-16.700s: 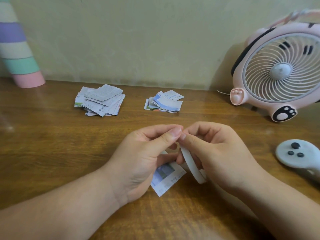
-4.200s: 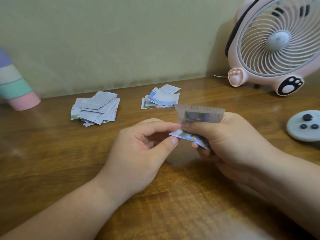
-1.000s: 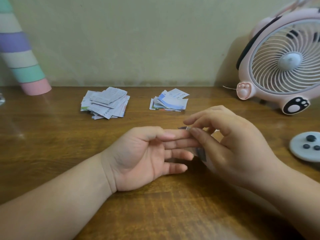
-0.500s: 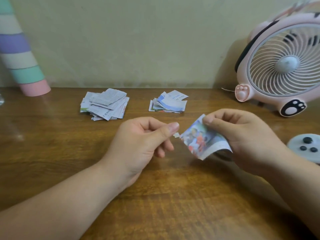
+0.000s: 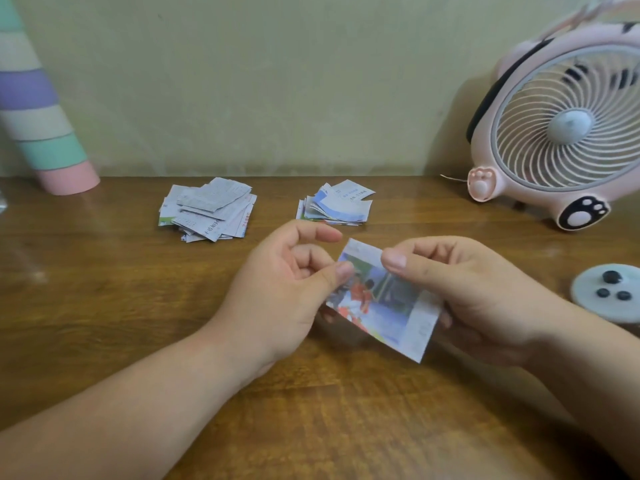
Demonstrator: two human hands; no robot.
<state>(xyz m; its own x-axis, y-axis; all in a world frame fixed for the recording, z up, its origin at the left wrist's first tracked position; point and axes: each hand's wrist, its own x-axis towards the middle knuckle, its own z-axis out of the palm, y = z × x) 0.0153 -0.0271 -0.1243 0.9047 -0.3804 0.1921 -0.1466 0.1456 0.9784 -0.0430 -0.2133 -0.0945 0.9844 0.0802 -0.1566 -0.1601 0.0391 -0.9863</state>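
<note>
Head view, my left hand: my left hand (image 5: 277, 289) sits left of centre over the brown wooden table (image 5: 104, 306), palm turned inward.
Left fingers: my thumb (image 5: 341, 273) presses on the left edge of the small rectangular paper clipping with a colour photo and a white margin (image 5: 384, 303). My forefinger is lifted clear above it and the other fingers are curled in. I pinch the clipping at that edge, though the fingers behind it are mostly hidden.
My right hand: my right hand (image 5: 467, 292) comes in from the right and holds the same clipping by its upper right part.
Right fingers: my thumb (image 5: 393, 259) lies on the printed face near the top edge, and the rest are curled behind the paper, pinching it.
Where the clipping is: between my two hands, held off the table, tilted with its white margin towards the lower right. It is nearer to me than both piles.
Left pile: a loose heap of grey printed paper scraps (image 5: 207, 209) lies near the wall.
Right pile: a smaller stack of blue and white paper scraps (image 5: 336, 206) lies just beyond my left forefinger, apart from the first heap.
Far right: a pink round table fan with paw feet (image 5: 568, 133) stands there.
Right edge: a pale round controller with dark buttons (image 5: 609, 292) lies beside my right wrist.
Far left: a pastel striped cone (image 5: 38, 109) leans by the wall.
</note>
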